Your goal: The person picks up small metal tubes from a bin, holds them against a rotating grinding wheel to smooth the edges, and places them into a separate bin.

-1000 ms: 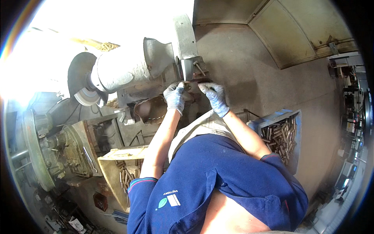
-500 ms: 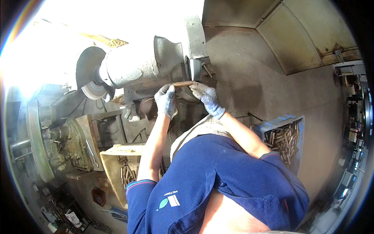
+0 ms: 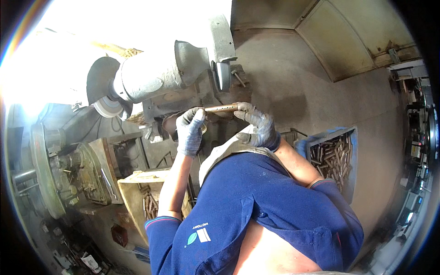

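Observation:
A slim brown metal rod with a row of small holes (image 3: 221, 108) is held level in front of the bench grinder (image 3: 158, 75). My left hand (image 3: 189, 130), in a grey-blue work glove with darkened fingertips, is closed on the rod's left end. At the other end, the fingertips of my gloved right hand (image 3: 259, 126) touch the rod, while its thumb stands away from it, lower down. The rod is below the right grinding wheel (image 3: 223, 75) and apart from it.
A blue-edged bin (image 3: 355, 160) of similar rods stands at my right. Another yellowish bin (image 3: 130, 188) with rods is at my left. The grinder's white left wheel (image 3: 108, 107) and a greenish machine (image 3: 48, 169) are farther left.
The rod has come away from the right wheel, toward me. My right hand has turned, its thumb dropping away from the rod; my left hand keeps its grip.

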`<state>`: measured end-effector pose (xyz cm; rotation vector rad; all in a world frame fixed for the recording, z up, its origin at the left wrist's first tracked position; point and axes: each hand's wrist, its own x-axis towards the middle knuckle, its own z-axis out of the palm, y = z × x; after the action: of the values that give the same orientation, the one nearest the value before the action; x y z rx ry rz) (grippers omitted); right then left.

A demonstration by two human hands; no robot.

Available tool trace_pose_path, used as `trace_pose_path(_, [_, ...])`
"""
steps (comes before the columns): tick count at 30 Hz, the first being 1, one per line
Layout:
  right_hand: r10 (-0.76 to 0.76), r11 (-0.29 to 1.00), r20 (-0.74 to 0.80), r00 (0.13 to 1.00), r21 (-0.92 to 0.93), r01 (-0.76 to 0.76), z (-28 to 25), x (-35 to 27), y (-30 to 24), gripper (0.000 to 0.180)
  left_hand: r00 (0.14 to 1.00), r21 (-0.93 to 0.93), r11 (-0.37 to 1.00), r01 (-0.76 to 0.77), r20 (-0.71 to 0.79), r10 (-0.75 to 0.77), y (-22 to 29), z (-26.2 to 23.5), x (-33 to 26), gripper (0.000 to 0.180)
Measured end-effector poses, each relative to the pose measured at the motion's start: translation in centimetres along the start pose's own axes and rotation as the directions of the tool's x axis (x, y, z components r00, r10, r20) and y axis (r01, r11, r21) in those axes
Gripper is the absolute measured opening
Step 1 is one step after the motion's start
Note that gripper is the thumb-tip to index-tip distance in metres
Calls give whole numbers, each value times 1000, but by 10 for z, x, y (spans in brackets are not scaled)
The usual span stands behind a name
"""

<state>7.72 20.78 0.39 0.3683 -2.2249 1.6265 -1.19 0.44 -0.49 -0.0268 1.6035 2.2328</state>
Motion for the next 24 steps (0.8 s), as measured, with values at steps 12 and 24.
trace_pose_path(12, [167, 970, -186, 968, 208, -127, 9, -3, 20, 45, 976, 171, 966, -195, 125, 175, -1, 16, 14, 14])
trace_pose_path(24, [219, 967, -267, 938, -71, -246, -7, -3, 83, 31, 1000, 38, 999, 8, -4, -7, -58, 39, 54, 9])
